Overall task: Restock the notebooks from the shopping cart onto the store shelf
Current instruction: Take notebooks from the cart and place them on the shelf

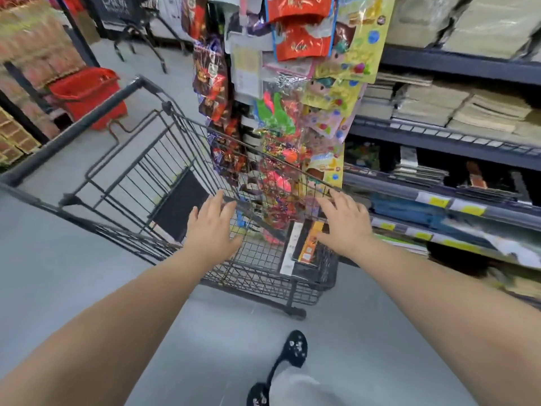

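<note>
The left hand (212, 227) and right hand (344, 221) both reach out with fingers spread apart, gripping nothing, over the near rim of the wire shopping cart (164, 171), where notebooks (304, 247) lie just beneath the right hand, beside the store shelf (439, 136).

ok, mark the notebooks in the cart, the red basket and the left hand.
notebooks (311, 244): head view, on the orange cover atop the stack.
red basket (87, 96): head view, on its front wall.
left hand (212, 227): head view, on the back of the hand.
</note>
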{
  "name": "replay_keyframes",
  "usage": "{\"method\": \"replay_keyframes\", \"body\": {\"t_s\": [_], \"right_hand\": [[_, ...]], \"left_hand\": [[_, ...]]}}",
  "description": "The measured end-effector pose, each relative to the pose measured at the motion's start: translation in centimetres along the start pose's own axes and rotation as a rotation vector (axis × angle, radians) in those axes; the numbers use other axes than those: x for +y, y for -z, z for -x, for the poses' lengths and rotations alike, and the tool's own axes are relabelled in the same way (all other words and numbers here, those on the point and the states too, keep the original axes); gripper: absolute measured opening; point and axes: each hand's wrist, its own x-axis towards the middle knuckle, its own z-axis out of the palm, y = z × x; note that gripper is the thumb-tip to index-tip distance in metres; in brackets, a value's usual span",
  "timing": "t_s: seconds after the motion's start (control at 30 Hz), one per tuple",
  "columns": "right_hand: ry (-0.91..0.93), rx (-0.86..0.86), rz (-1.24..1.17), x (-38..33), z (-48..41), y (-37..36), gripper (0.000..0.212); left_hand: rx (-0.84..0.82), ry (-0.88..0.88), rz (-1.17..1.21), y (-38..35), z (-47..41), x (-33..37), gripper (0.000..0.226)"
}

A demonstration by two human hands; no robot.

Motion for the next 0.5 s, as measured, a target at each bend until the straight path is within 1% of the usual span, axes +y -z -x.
{"method": "replay_keyframes", "body": {"t_s": [0.2, 0.33, 0.43, 0.5], "right_hand": [[-0.099, 0.009, -0.054, 2.1, -5.3, -1.1, 0.078], [-0.125, -0.014, -0.136, 1.8, -8.8, -2.4, 0.080], [-0.122, -0.048, -0.185, 1.3, -9.8, -4.2, 0.081], [-0.156, -0.082, -0.243, 1.0, -9.8, -5.6, 0.077]], "left_hand": [[-0.026, -0.156, -0.052, 0.2, -6.6, 1.8, 0.075], [-0.067, -0.199, -0.051, -0.9, -11.3, 2.6, 0.072], [-0.186, -0.236, -0.034, -3.3, -13.8, 3.4, 0.073], [-0.276, -0.270, -0.029, -5.0, -15.2, 4.1, 0.074]]}}
